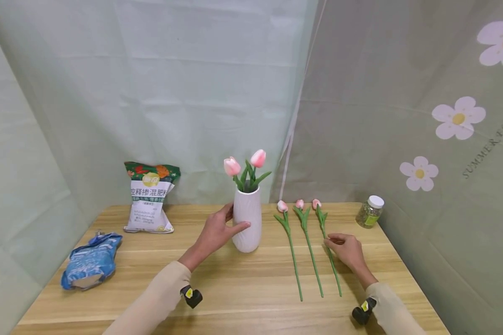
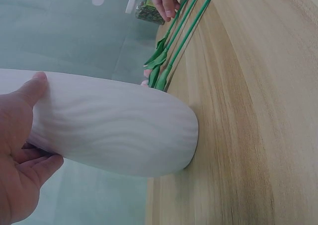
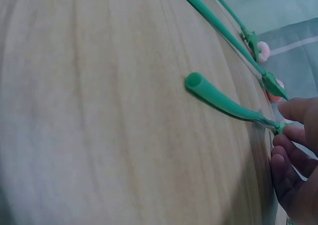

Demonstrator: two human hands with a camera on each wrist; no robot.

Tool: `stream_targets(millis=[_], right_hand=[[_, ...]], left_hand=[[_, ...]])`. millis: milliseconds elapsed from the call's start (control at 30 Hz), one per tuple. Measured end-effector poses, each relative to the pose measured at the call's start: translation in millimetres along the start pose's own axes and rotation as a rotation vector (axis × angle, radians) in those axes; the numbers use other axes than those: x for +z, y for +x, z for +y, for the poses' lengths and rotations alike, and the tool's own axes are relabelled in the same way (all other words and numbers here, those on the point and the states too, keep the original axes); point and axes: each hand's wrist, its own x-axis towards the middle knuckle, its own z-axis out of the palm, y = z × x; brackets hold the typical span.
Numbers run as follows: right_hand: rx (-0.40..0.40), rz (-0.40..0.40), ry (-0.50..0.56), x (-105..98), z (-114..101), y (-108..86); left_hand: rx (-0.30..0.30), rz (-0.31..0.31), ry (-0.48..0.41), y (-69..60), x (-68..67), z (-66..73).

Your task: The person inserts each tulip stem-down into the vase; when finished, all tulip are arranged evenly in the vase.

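Note:
A white ribbed vase (image 1: 247, 223) stands upright with two pink-and-white tulips (image 1: 257, 159) in it. My left hand (image 1: 220, 229) grips it from the left, thumb across the front and other fingers partly hidden behind. In the left wrist view, the vase (image 2: 114, 120) lies across the picture, its base on the wood. Three more tulips lie side by side, stems towards me. At the rightmost tulip (image 1: 333, 267), my right hand (image 1: 347, 250) pinches the green stem between thumb and forefinger. The right wrist view shows that stem's hollow end (image 3: 195, 81) near the tabletop.
A fertilizer bag (image 1: 151, 200) stands at the back left, with a crumpled blue packet (image 1: 91, 261) before it. A white-capped jar (image 1: 370, 212) sits at the back right. Cloth walls (image 1: 193, 93) enclose the wooden table (image 1: 243, 298) at the back and sides.

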Motion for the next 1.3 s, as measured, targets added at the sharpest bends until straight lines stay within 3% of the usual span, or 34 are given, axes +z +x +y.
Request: stream_targets(millis=[833, 1300], right_hand=[[0.035, -0.025, -0.083, 7.5, -3.5, 8.9], [0.1, 0.024, -0.056, 4.2, -7.4, 9.8]], left_hand=[[-0.031, 0.009, -0.003, 0.0, 1.2, 0.4], [-0.038, -0.004, 0.0, 0.4, 0.1, 1.0]])
